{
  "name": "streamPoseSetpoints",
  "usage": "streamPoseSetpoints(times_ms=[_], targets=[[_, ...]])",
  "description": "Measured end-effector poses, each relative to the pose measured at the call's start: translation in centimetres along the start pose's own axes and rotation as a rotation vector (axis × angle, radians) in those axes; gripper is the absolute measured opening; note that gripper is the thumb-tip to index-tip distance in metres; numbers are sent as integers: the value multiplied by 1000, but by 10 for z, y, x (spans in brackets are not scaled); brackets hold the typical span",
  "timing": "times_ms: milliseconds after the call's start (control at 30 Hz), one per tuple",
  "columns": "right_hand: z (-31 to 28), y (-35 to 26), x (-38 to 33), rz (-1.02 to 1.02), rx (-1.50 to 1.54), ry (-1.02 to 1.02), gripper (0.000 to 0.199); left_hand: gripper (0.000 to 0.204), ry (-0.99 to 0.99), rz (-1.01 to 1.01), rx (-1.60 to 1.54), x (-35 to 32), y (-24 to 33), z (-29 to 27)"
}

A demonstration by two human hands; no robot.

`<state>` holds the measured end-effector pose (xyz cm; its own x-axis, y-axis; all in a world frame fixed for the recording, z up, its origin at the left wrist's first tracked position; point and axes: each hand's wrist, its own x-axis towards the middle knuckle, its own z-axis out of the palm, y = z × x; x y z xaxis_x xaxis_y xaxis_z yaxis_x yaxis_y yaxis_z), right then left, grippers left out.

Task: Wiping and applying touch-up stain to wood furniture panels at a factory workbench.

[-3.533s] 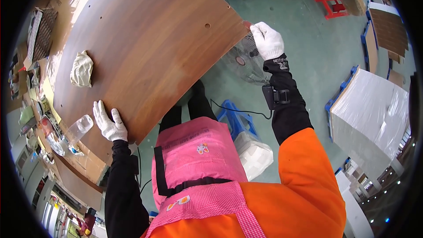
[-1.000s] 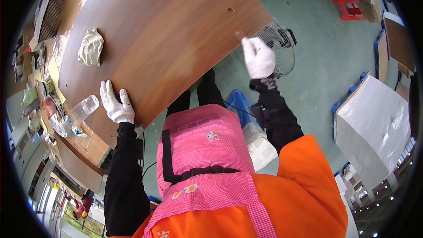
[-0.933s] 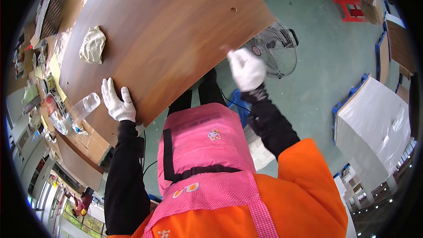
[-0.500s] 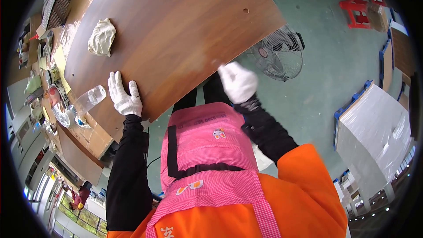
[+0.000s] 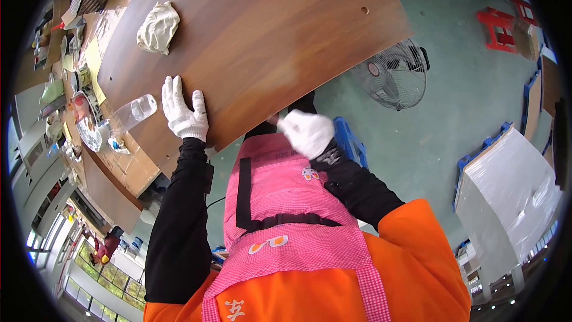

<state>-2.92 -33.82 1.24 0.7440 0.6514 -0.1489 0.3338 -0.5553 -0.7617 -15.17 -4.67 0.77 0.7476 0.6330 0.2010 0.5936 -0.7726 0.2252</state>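
Observation:
A large brown wood-grain panel [image 5: 268,36] with a few small holes lies before me. My left hand [image 5: 185,110], in a white knit glove, rests flat on it near the close edge, fingers stretched out. At the panel's near edge, my right hand [image 5: 307,133] is closed and smeared by motion, also gloved in white. Something small and brownish shows at its fingertips, too blurred to name. Beyond my left hand, a crumpled cream cloth [image 5: 159,28] sits on the panel. A clear plastic bottle [image 5: 136,112] lies to the left of that hand.
A round wire-caged fan [image 5: 390,74] stands on the green floor past the panel's right edge. Red plastic stools [image 5: 497,28] are at the far right. A wrapped stack of boards [image 5: 506,185] sits to the right. Various supplies clutter the left side.
My right hand has moved left and nearer along the panel's edge. My left hand stays flat on the panel. The whole view has shifted slightly, and a blue object now shows beside my right hand.

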Motion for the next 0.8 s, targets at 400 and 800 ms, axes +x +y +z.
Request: streamPoseSetpoints(times_ms=[400,800], targets=[[3,-20,14,-200,-138,156,11,52,30,-2,-11,-1,-5,4],[18,-29,13,-37,44,19,27,48,55,-18,-41,-2,-6,4]])
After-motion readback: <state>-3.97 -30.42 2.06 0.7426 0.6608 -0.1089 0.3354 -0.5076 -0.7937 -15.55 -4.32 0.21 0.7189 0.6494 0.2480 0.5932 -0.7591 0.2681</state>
